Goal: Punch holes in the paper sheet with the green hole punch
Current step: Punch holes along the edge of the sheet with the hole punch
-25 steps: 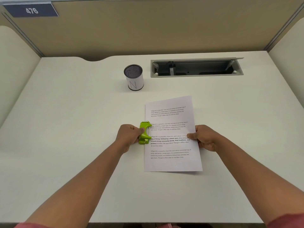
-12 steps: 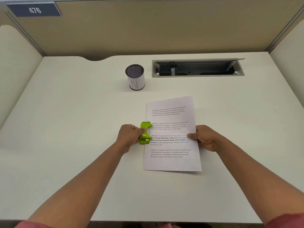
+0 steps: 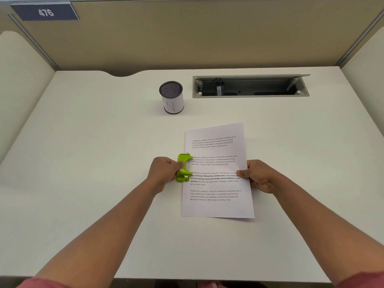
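Note:
A printed paper sheet lies flat on the white desk, with several short blocks of text. The green hole punch sits at the middle of the sheet's left edge, its jaws over that edge. My left hand grips the punch from the left, thumb on its lever. My right hand pinches the sheet's right edge, thumb on top of the paper and fingers curled beside it.
A mesh pen cup with a white label stands behind the sheet. A grey cable tray with its lid up is sunk into the desk at the back right. Partition walls enclose the desk on three sides.
None beyond a slight shift of the camera; both hands, the punch and the sheet keep their places.

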Tool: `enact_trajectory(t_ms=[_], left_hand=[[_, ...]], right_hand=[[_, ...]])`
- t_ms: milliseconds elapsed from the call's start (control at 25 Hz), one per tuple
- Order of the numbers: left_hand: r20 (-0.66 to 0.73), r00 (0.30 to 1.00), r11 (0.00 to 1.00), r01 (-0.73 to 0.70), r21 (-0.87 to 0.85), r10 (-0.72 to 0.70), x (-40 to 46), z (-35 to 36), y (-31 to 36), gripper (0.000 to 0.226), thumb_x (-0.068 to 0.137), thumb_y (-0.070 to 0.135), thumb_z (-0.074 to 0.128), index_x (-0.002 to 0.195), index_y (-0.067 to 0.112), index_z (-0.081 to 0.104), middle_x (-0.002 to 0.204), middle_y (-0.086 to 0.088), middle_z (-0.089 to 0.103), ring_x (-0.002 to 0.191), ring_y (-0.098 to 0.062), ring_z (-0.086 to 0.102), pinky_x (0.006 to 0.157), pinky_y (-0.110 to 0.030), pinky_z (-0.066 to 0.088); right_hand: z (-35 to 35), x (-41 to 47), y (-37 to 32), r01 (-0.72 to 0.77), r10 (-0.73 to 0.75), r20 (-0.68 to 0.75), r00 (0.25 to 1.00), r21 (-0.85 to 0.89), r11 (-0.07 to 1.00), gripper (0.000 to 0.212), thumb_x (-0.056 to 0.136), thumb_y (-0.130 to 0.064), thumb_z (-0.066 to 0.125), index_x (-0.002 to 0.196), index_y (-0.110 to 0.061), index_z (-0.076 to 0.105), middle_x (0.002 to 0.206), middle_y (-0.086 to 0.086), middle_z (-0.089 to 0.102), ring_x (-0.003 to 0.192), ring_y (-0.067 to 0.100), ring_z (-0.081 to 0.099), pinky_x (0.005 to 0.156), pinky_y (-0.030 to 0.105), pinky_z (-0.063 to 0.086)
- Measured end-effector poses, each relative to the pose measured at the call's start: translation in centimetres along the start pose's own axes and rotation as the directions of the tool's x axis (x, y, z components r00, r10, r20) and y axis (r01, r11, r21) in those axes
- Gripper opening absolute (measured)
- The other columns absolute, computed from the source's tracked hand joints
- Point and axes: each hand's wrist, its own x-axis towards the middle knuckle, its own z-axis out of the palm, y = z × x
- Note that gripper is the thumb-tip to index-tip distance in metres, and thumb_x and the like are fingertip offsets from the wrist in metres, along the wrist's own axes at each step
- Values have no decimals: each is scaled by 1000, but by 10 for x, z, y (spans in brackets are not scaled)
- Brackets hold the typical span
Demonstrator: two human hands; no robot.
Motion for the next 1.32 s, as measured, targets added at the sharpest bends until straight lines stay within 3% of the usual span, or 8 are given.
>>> enact_trajectory(t_ms=[160, 360, 520, 680, 920, 1040, 1160, 1320], left_hand=[[15, 1000, 999, -6, 42, 5, 0, -1, 4, 24, 84, 16, 80, 75, 5, 61, 82, -17, 65, 71, -22, 65, 66, -32, 62], [30, 999, 981, -34, 190, 29, 5, -1, 15, 38, 73, 27, 89, 73, 11, 55, 78, -12, 64, 69, -23, 63, 72, -41, 64], [41, 999, 932, -36, 362, 22, 9, 3, 32, 45, 66, 28, 94, 76, 11, 53, 84, -10, 62, 71, -25, 63, 69, -40, 64], [81, 995, 905, 21, 425, -61, 15, 5, 45, 50, 66, 26, 95, 86, 7, 53, 89, -13, 62, 69, -22, 64, 52, -30, 57], [95, 991, 863, 32, 505, -93, 25, 7, 45, 63, 54, 31, 100, 84, 8, 49, 93, -15, 63, 76, -27, 69, 62, -37, 64], [93, 990, 843, 41, 536, -107, 31, 4, 43, 67, 49, 34, 101, 79, 10, 46, 86, -12, 60, 67, -26, 65, 64, -38, 64], [66, 992, 804, 46, 593, -105, 34, 0, 40, 71, 47, 45, 100, 79, 11, 47, 86, -11, 60, 63, -22, 60, 55, -31, 56], [62, 994, 752, 27, 659, -90, 33, -1, 39, 72, 51, 58, 94, 85, 12, 51, 78, -5, 62, 58, -18, 59, 54, -27, 47]], right_hand=[[0, -1, -1, 1, -1, 0, 1000, -12, 1000, 25, 98, 3, 56, 122, -1, 64, 109, 15, 75, 91, 31, 73, 76, 41, 61], [1, -2, -3, -1, 1, -4, 1000, -27, 1000, 26, 98, 4, 56, 123, -1, 63, 111, 16, 74, 91, 31, 72, 74, 40, 61], [1, -1, -4, -7, 7, -5, 1000, -25, 1000, 27, 97, 4, 56, 123, 0, 63, 112, 17, 74, 92, 32, 72, 74, 40, 61], [0, 0, -5, -12, 12, -5, 1000, -29, 1000, 26, 97, 4, 57, 122, -1, 64, 113, 17, 74, 95, 34, 72, 83, 46, 60], [-1, 3, -5, -23, 23, 5, 1000, -35, 999, 25, 97, 3, 57, 121, -2, 65, 111, 15, 75, 98, 33, 72, 90, 48, 58], [-3, 4, -6, -37, 38, 14, 999, -24, 999, 25, 98, 3, 56, 121, -1, 65, 115, 17, 74, 102, 35, 71, 89, 47, 58], [-4, 6, -6, -48, 48, 22, 999, -21, 999, 25, 98, 3, 57, 121, -2, 65, 115, 16, 74, 103, 34, 71, 90, 46, 58], [-5, 10, -5, -57, 57, 21, 998, -18, 998, 25, 98, 3, 57, 121, -2, 65, 115, 17, 74, 103, 34, 72, 89, 45, 59]])
